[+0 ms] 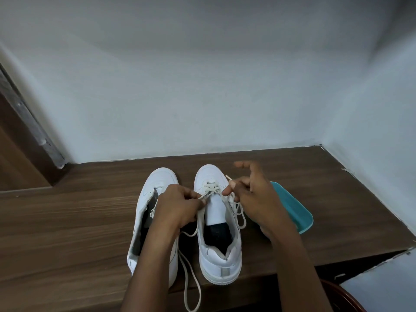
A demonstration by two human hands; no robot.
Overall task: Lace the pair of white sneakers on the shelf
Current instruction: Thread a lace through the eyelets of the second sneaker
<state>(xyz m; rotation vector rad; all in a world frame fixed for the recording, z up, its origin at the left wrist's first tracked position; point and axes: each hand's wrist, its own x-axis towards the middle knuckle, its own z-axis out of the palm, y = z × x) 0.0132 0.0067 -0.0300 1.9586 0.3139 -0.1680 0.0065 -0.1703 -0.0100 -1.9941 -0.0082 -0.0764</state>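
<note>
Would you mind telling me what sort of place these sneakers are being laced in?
Probably a home corner or entryway: a wood-grain shelf set against plain painted walls, with a wooden door frame at the left.

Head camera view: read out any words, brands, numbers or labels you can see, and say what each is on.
None can be read.
White sneakers: no brand mark or number shows.
Lace: plain.
Dark insole: any print is too dim to read.
Teal tray: plain, no label.
Wooden shelf: no writing.
</note>
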